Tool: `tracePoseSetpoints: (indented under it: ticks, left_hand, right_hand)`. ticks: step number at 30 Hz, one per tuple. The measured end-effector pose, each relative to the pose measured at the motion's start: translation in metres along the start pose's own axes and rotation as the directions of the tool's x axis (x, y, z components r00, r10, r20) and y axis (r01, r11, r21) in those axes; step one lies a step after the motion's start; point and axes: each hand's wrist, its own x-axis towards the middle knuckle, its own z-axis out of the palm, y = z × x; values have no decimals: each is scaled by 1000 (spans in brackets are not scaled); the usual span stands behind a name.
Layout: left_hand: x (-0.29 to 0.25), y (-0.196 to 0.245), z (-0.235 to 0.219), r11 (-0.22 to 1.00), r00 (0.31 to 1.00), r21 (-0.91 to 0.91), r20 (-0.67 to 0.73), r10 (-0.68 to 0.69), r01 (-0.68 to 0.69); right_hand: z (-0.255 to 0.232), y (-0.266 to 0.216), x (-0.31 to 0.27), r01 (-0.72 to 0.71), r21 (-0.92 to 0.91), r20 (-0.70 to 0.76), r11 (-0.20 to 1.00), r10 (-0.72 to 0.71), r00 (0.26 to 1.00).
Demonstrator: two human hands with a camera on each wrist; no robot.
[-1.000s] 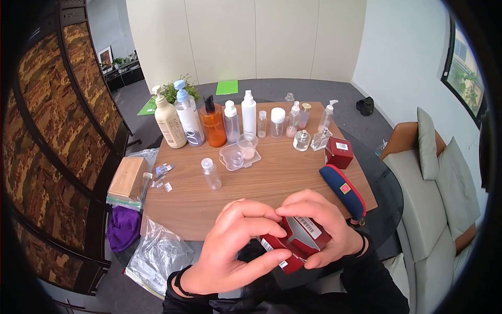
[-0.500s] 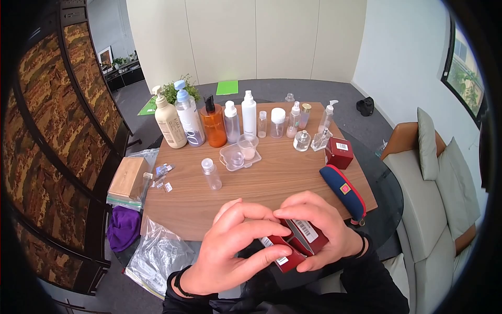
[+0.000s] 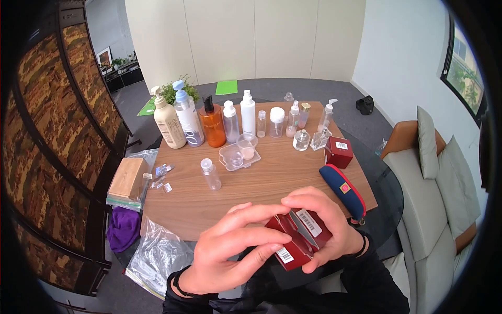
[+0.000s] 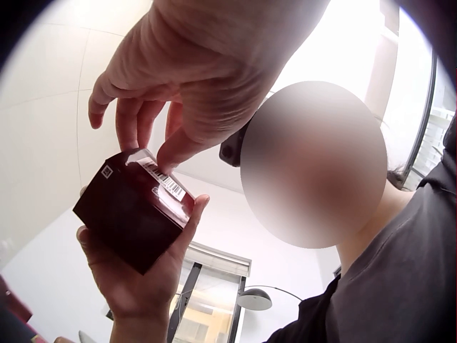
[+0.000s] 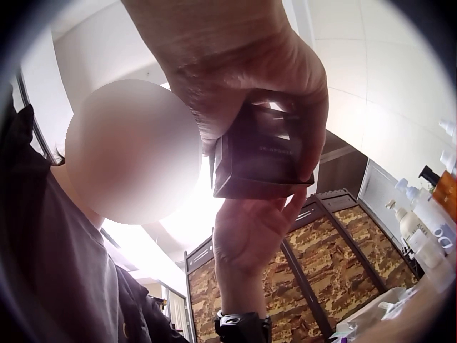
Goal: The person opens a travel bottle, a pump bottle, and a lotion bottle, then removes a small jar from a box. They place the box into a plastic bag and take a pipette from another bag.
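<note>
A dark red box [image 3: 299, 238] with barcode labels is held over the table's near edge, its top flaps partly raised. My right hand [image 3: 329, 230] grips its right side, thumb at the near face and fingers at the far edge. My left hand [image 3: 230, 248] touches the left flaps with fingertips and thumb. In the left wrist view the box [image 4: 132, 211] rests in the right hand [image 4: 136, 286] below, with the left hand [image 4: 207, 71] above. The right wrist view shows the box [image 5: 260, 161] under the right hand [image 5: 243, 71], the left hand [image 5: 250, 236] beneath.
On the wooden table [image 3: 272, 183] stand several bottles, an orange pump bottle [image 3: 213, 125] among them, a clear bottle [image 3: 210, 174], a clear plastic case [image 3: 235, 161], another red box [image 3: 339, 153] and a blue pouch [image 3: 342, 191]. A plastic bag [image 3: 159, 256] lies at the near left.
The box has turned slightly, and its top shows more plainly. The left fingers have straightened and shifted along its flaps; the right hand still grips it.
</note>
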Motion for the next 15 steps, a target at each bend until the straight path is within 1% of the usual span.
tracePoseSetpoints:
  ticks: [1, 4, 7, 10, 13, 15]
  left_hand:
    - [0, 0, 1, 1000, 1000, -16, 2, 4, -4]
    - [3, 3, 0, 999, 1000, 46, 25, 3, -4]
    - [5, 5, 0, 987, 999, 157, 30, 23, -27]
    - [2, -1, 5, 984, 999, 179, -34, 27, -21]
    - [3, 2, 2, 972, 999, 233, -25, 45, -38]
    - [2, 3, 1, 973, 999, 230, -24, 21, -15]
  right_hand:
    - [0, 1, 0, 3, 11, -3, 1000, -3, 1000]
    - [2, 4, -1, -4, 67, -10, 998, 4, 1000]
    - [3, 7, -2, -39, 148, -18, 988, 42, 999]
    - [5, 8, -5, -67, 199, -37, 978, 76, 996]
    - [6, 9, -6, -83, 241, -49, 967, 98, 994]
    - [6, 8, -6, -96, 255, -55, 962, 114, 992]
